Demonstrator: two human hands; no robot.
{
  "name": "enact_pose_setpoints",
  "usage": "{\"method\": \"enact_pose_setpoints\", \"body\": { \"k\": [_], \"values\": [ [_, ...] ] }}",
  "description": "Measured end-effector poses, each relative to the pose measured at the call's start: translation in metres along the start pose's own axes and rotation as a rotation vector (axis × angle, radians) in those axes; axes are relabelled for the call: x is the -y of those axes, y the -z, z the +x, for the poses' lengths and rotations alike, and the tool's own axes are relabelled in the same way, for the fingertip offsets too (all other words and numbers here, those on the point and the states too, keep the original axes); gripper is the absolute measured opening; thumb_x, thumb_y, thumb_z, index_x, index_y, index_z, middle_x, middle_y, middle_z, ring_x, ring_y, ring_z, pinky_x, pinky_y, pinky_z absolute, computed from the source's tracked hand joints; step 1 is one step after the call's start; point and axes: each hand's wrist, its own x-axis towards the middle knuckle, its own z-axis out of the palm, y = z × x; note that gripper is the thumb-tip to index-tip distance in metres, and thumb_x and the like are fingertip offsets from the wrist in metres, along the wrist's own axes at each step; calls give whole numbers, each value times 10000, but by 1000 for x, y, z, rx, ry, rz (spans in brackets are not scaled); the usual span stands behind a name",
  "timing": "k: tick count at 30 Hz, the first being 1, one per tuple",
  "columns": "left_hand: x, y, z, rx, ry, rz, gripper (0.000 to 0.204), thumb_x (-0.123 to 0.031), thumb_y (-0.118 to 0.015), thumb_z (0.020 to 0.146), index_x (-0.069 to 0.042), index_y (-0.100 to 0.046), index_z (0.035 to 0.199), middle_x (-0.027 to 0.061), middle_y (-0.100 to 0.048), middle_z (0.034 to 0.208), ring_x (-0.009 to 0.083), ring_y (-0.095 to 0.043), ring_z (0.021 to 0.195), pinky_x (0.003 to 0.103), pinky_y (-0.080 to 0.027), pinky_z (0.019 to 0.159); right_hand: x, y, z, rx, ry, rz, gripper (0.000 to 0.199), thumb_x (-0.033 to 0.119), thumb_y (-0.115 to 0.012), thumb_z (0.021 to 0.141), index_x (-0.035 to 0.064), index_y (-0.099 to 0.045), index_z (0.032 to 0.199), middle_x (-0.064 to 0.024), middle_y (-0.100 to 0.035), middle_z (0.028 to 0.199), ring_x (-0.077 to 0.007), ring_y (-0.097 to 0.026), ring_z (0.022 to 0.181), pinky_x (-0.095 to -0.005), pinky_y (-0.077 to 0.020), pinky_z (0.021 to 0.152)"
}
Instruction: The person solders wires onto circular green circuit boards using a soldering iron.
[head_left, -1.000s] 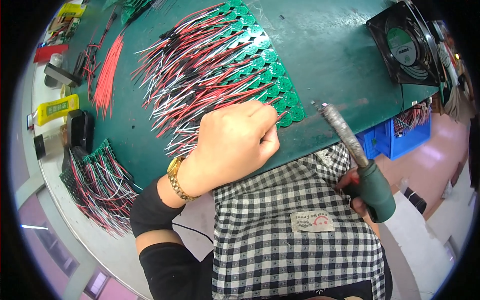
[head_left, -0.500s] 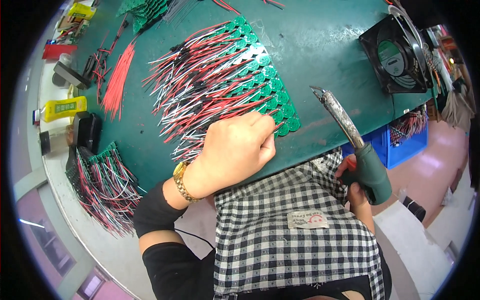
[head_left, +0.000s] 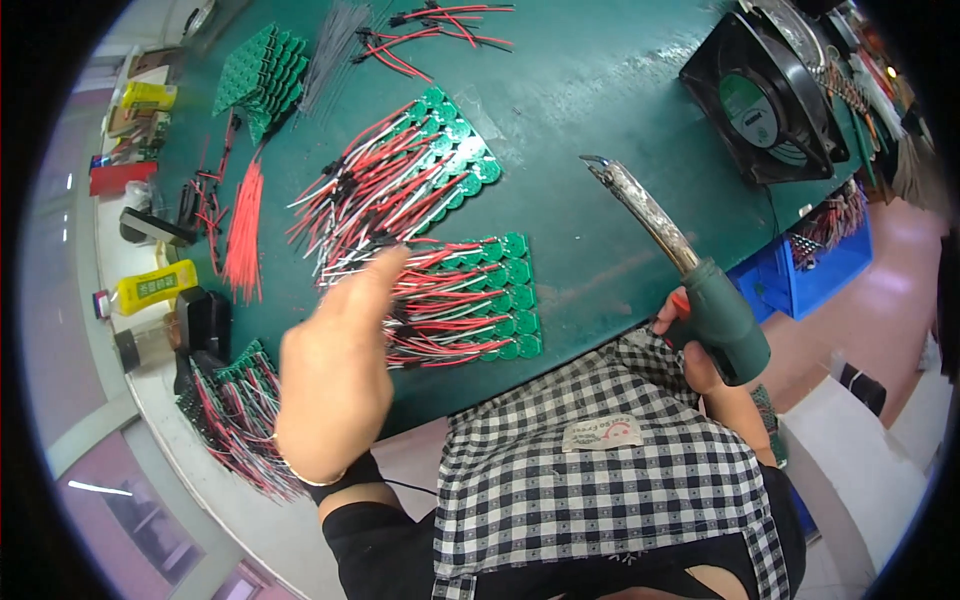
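Note:
My left hand (head_left: 338, 375) is over the left part of the nearer green circuit-board panel (head_left: 518, 298). One finger stretches out onto its red and white wires (head_left: 450, 300). The other fingers are hidden or blurred, so a hold cannot be made out. A second panel (head_left: 455, 130) of round green boards with wires lies just beyond, set at a slant. On the right, my right hand (head_left: 695, 350) is closed round the handle of a dark green soldering iron (head_left: 728, 325). Its metal barrel slants up and left over the table, the tip apart from the boards.
A black fan (head_left: 765, 110) stands at the far right of the green table. Stacked bare boards (head_left: 262, 80), red tubing pieces (head_left: 243, 235) and grey wires (head_left: 335, 60) lie at the left. Yellow bottle (head_left: 157, 287), wired boards (head_left: 245, 420) and blue bin (head_left: 815, 265) sit around the edges.
The wired boards, one wide sheet before, now lie as two panels with a gap between. My left hand has moved left from the boards' near edge. The soldering iron has shifted slightly left.

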Motion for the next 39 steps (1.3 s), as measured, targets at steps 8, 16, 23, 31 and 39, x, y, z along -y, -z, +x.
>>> {"method": "enact_pose_setpoints", "body": {
  "k": [8, 16, 23, 31, 39],
  "values": [
    [-28, 33, 100, -352, -430, 228, 366, -64, -646, 828, -75, -585, 1189, 145, -602, 890, 300, -587, 782, 332, -492, 704, 3, 3, 2, 193, 128, -267, 441, 322, -599, 870, -5, -546, 1161, -93, -602, 988, -172, -624, 786, -309, -521, 704],
    [-2, 1, 105, 53, -699, 232, 907, -684, -608, 731, -66, -424, 1367, 179, -494, 1281, 360, -488, 1142, 445, -393, 943, 3, 1, -5, 121, 12, 140, 584, 439, -669, 861, 79, -472, 1276, -88, -539, 1063, -184, -598, 909, -346, -496, 835],
    [2, -58, 5, 327, -577, 358, 819, -597, -616, 755, -122, -420, 1393, 226, -339, 1457, 388, -370, 1306, 526, -311, 1008, 27, -1, 6, 153, -167, 163, 514, 450, -671, 853, 60, -504, 1144, -94, -543, 1065, -180, -609, 916, -346, -506, 846],
    [2, -85, 20, 26, -403, 289, 768, -564, -624, 770, -74, -469, 1341, 178, -362, 1451, 361, -333, 1326, 531, -236, 1043, 13, -4, 0, 79, -126, 226, 624, 510, -667, 835, 72, -447, 1221, -101, -559, 1003, -199, -615, 828, -342, -516, 777],
    [39, -57, 48, -184, -418, 222, 529, -340, -659, 796, -105, -535, 1253, 127, -473, 1330, 333, -430, 1249, 536, -332, 980, 25, -21, 19, -18, -51, 402, 515, 313, -582, 902, -13, -391, 1252, -166, -570, 886, -207, -601, 664, -300, -515, 609]
  ]
}}
